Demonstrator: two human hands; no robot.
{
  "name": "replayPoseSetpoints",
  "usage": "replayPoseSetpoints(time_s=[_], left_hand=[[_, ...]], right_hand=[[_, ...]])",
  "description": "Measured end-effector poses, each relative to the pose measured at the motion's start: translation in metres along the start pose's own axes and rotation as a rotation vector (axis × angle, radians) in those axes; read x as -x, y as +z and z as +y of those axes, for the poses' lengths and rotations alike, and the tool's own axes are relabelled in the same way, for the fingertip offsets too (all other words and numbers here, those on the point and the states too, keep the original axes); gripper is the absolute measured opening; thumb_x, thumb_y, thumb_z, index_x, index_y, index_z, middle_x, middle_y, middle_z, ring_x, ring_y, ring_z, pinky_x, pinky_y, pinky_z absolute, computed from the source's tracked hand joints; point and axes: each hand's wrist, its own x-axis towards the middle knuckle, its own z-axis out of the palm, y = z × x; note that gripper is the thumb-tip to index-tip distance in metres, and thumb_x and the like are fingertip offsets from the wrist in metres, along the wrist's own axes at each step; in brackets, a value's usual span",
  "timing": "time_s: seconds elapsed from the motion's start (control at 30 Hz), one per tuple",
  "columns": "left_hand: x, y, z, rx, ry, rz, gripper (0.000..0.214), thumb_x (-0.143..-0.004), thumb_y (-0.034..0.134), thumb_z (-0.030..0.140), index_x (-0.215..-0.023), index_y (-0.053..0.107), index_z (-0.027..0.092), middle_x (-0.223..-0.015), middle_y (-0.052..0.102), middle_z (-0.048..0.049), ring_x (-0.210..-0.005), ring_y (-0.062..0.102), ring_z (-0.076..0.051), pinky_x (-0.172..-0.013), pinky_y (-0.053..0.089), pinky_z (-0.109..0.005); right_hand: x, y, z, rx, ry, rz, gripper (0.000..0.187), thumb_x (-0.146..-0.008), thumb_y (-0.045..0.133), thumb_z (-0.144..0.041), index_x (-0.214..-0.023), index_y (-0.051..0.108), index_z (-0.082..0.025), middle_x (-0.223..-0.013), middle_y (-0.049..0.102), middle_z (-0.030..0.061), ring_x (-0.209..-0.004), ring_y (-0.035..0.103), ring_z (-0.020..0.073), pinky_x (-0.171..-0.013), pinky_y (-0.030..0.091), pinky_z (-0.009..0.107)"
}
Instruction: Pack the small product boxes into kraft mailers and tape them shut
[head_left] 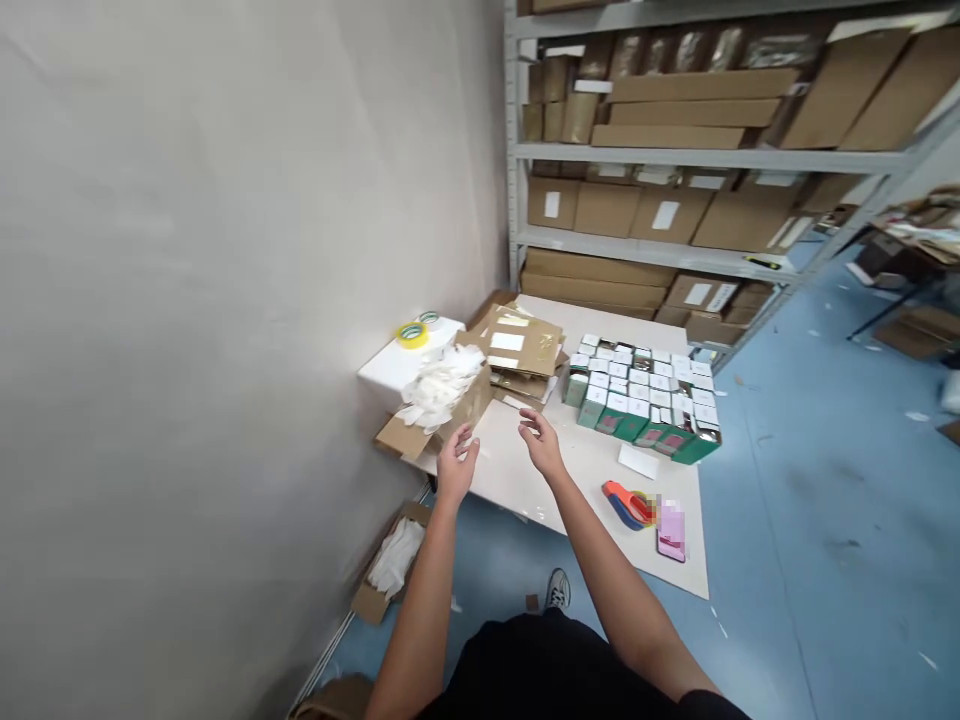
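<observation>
My left hand (457, 462) hovers over the near edge of the white table (517, 450), fingers apart and slightly curled, with nothing in it. Close by stands an open cardboard box (474, 400) heaped with crumpled white material (444, 385). My right hand (540, 440) is raised over the table, its fingers loosely bent and apart, also holding nothing. Beyond it lies a stack of flattened cardboard (525, 345). To its right, several green and white small boxes (637, 395) stand packed in rows, some with open tops.
A tape dispenser (628, 505) and a pink phone-like object (671, 530), partly pixelated, lie at the right front. Yellow tape (412, 335) rests on a white box (390, 370). A metal shelf (705, 153) with cartons stands behind. An open carton (394, 560) sits on the floor.
</observation>
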Motion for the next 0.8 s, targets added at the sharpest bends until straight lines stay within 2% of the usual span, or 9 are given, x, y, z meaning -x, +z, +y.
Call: replayPoseSetpoints(time_s=[0.1, 0.17, 0.27, 0.33, 0.43, 0.53, 0.67, 0.8], left_hand=[[-0.017, 0.058, 0.016, 0.002, 0.025, -0.119, 0.045, -0.088, 0.071, 0.045, -0.127, 0.068, 0.023, -0.127, 0.07, -0.0131, -0.119, 0.066, -0.027, -0.101, 0.054, -0.043], [-0.027, 0.089, 0.026, 0.007, 0.035, -0.194, 0.044, -0.088, 0.071, 0.044, -0.127, 0.068, 0.024, -0.131, 0.068, -0.0127, -0.12, 0.065, -0.027, -0.1, 0.055, -0.042], [-0.043, 0.123, 0.035, 0.017, 0.052, -0.288, 0.045, -0.089, 0.071, 0.043, -0.129, 0.068, 0.024, -0.132, 0.067, -0.0119, -0.121, 0.064, -0.027, -0.099, 0.055, -0.041], [-0.056, 0.137, 0.036, 0.025, 0.064, -0.337, 0.045, -0.089, 0.071, 0.042, -0.131, 0.068, 0.025, -0.132, 0.067, -0.011, -0.122, 0.063, -0.027, -0.101, 0.054, -0.041], [-0.078, 0.143, 0.03, 0.035, 0.065, -0.432, 0.049, -0.089, 0.071, 0.04, -0.136, 0.066, 0.027, -0.135, 0.067, -0.0097, -0.126, 0.061, -0.027, -0.107, 0.05, -0.042], [-0.101, 0.138, 0.017, 0.051, 0.05, -0.547, 0.054, -0.089, 0.073, 0.039, -0.141, 0.063, 0.029, -0.14, 0.065, -0.0091, -0.133, 0.057, -0.028, -0.113, 0.045, -0.044], [-0.132, 0.126, -0.009, 0.049, 0.01, -0.668, 0.053, -0.09, 0.072, 0.039, -0.141, 0.063, 0.03, -0.142, 0.064, -0.0091, -0.136, 0.056, -0.028, -0.115, 0.043, -0.047], [-0.155, 0.122, -0.037, 0.08, -0.053, -0.758, 0.053, -0.086, 0.076, 0.038, -0.137, 0.065, 0.029, -0.143, 0.063, -0.0095, -0.135, 0.056, -0.029, -0.115, 0.042, -0.049]], right_hand=[[-0.021, -0.049, -0.001, -0.013, 0.002, 0.112, 0.04, -0.082, 0.065, -0.043, -0.118, 0.07, -0.025, -0.13, 0.071, 0.0096, -0.107, 0.068, 0.0253, -0.086, 0.056, 0.039], [-0.033, -0.074, -0.004, -0.014, -0.002, 0.169, 0.04, -0.082, 0.066, -0.042, -0.119, 0.07, -0.025, -0.131, 0.071, 0.0094, -0.109, 0.067, 0.0254, -0.088, 0.056, 0.04], [-0.05, -0.098, -0.007, -0.002, -0.02, 0.247, 0.042, -0.083, 0.066, -0.042, -0.121, 0.07, -0.025, -0.132, 0.07, 0.0098, -0.112, 0.067, 0.026, -0.092, 0.055, 0.041], [-0.061, -0.105, -0.006, 0.011, -0.041, 0.286, 0.042, -0.084, 0.065, -0.041, -0.123, 0.07, -0.025, -0.132, 0.07, 0.0096, -0.116, 0.066, 0.0264, -0.095, 0.054, 0.042], [-0.074, -0.105, 0.0, 0.025, -0.054, 0.346, 0.042, -0.084, 0.065, -0.041, -0.122, 0.07, -0.025, -0.132, 0.07, 0.0092, -0.119, 0.065, 0.0265, -0.098, 0.054, 0.042], [-0.08, -0.093, 0.011, 0.035, -0.023, 0.407, 0.043, -0.083, 0.066, -0.04, -0.123, 0.07, -0.025, -0.134, 0.069, 0.0099, -0.121, 0.064, 0.027, -0.1, 0.053, 0.044], [-0.08, -0.072, 0.029, 0.078, 0.045, 0.488, 0.044, -0.083, 0.066, -0.04, -0.124, 0.068, -0.024, -0.134, 0.069, 0.0111, -0.121, 0.065, 0.0277, -0.1, 0.052, 0.046], [-0.075, -0.056, 0.046, 0.12, 0.08, 0.582, 0.045, -0.083, 0.066, -0.041, -0.124, 0.068, -0.024, -0.135, 0.068, 0.0118, -0.121, 0.066, 0.0283, -0.099, 0.053, 0.047]])
